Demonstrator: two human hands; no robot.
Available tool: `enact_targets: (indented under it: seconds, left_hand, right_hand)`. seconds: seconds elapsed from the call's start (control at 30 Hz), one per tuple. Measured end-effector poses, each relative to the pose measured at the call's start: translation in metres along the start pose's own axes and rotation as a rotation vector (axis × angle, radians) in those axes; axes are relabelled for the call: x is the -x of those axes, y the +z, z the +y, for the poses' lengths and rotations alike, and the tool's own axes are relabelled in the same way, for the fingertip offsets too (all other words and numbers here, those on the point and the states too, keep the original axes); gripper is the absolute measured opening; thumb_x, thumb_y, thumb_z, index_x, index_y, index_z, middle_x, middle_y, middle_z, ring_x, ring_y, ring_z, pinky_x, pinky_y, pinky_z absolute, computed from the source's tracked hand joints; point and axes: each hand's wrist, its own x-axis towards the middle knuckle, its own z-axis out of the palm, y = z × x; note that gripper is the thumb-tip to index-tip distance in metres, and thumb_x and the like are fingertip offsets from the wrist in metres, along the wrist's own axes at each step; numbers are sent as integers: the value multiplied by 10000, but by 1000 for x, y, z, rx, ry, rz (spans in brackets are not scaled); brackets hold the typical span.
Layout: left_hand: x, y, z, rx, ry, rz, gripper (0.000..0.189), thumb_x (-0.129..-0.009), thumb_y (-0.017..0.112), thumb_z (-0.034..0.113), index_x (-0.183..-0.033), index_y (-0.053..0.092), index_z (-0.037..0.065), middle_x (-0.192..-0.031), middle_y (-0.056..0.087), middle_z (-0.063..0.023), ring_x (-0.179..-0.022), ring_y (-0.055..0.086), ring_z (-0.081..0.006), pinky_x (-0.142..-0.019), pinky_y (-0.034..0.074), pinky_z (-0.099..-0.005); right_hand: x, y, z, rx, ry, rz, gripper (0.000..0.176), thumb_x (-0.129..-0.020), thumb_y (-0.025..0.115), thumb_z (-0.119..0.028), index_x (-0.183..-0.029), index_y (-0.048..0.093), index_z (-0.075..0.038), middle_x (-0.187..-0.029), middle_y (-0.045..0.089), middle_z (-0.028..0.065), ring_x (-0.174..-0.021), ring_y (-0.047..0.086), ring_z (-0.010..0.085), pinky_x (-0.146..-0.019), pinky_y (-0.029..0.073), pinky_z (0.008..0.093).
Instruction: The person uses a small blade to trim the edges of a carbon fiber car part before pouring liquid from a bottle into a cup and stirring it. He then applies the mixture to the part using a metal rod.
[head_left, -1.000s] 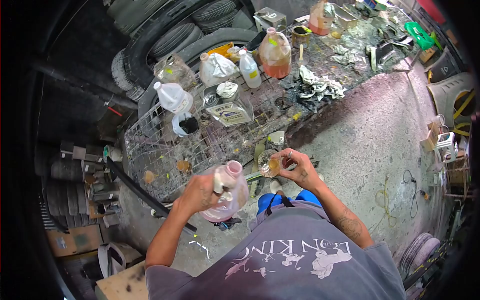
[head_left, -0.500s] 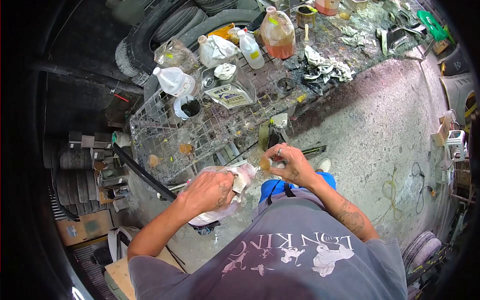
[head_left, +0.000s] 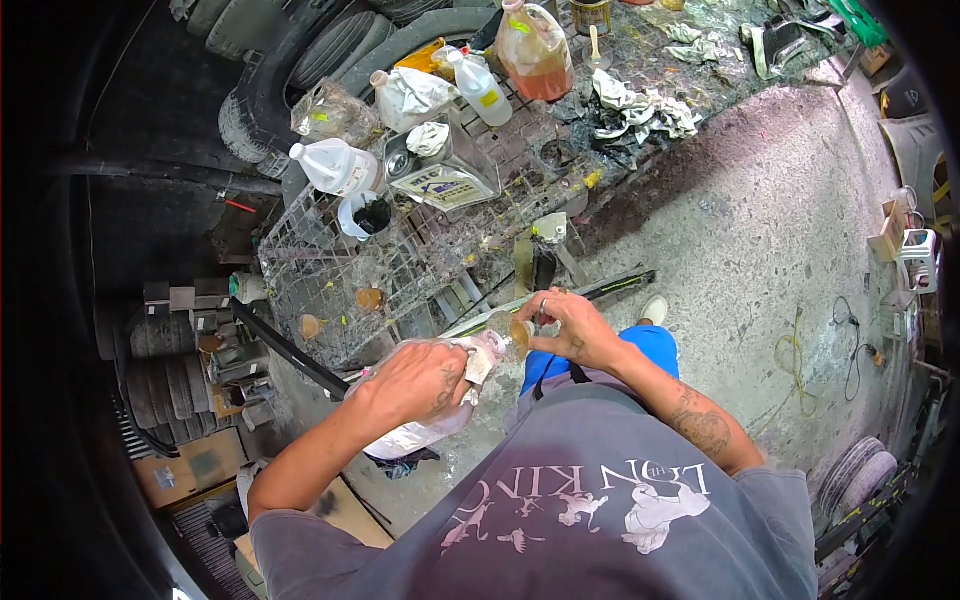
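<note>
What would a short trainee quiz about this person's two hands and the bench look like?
1. True or false: the left hand holds the pinkish jug upright.
2. What does the right hand hold? A: a small clear cup. B: a wrench. C: a paintbrush.
3. Fill in: the liquid in the big jug at the far end of the wire bench looks ____.

Key: 1 false, it is tipped with its mouth at the cup; 2 A; 3 orange.
</note>
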Motion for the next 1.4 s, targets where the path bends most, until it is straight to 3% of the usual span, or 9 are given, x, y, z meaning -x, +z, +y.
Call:
enact_targets:
  seconds: [0.23, 0.5, 0.6, 0.73, 0.9, 1.07, 1.4]
  left_hand:
    - [3, 0, 3, -13, 14, 13, 185, -740, 564, 124, -656, 508, -30, -573, 526, -221, -567, 545, -411, -539, 426, -464]
    - [11, -8, 11, 53, 30, 109, 141, -701, 559, 89, -715, 473, -21, -573, 513, -200, -557, 527, -402, -523, 408, -467]
    - [14, -7, 11, 57, -8, 86, 168, -690, 570, 127, -702, 545, -39, -649, 576, -221, -607, 582, -387, -567, 471, -450]
    - [14, 4, 4, 76, 25, 135, 132, -681, 560, 80, -715, 475, -16, -576, 507, -197, -567, 527, -403, -535, 418, -465]
    - [16, 8, 5, 91, 25, 128, 119, -697, 556, 78, -698, 487, -19, -589, 516, -205, -582, 532, -409, -554, 429, -462]
    - [18, 10, 5, 31, -45, -1, 119, -717, 560, 91, -696, 513, -16, -616, 535, -209, -616, 550, -406, -576, 436, -461]
    - [18, 23, 3, 44, -48, 12, 150, -707, 569, 108, -664, 519, -27, -610, 545, -217, -625, 560, -411, -589, 444, -469]
  right_hand:
    - [6, 5, 8, 16, 36, -24, 340, -669, 770, -174, -967, 626, -94, -768, 582, 89, -687, 559, 228, -649, 467, 357]
    - [8, 2, 5, -127, 72, 9, 337, -680, 756, -127, -990, 635, -75, -768, 590, 72, -666, 558, 179, -617, 462, 303]
    - [10, 2, 5, -183, 115, -3, 327, -688, 744, -106, -997, 640, -76, -785, 603, 60, -666, 547, 157, -626, 462, 288]
    - [11, 4, 8, -186, 121, -10, 330, -692, 734, -92, -1008, 639, -77, -804, 614, 55, -663, 537, 150, -626, 459, 278]
    - [12, 7, 3, -152, 79, -16, 352, -678, 760, -122, -1004, 636, -77, -820, 618, 65, -679, 551, 171, -624, 460, 300]
    - [14, 12, 6, -70, 58, -48, 363, -668, 773, -149, -991, 626, -73, -797, 596, 87, -687, 552, 214, -639, 452, 334]
    - [17, 19, 7, -70, 65, -89, 340, -668, 770, -206, -948, 628, -76, -748, 581, 104, -692, 559, 240, -651, 446, 359]
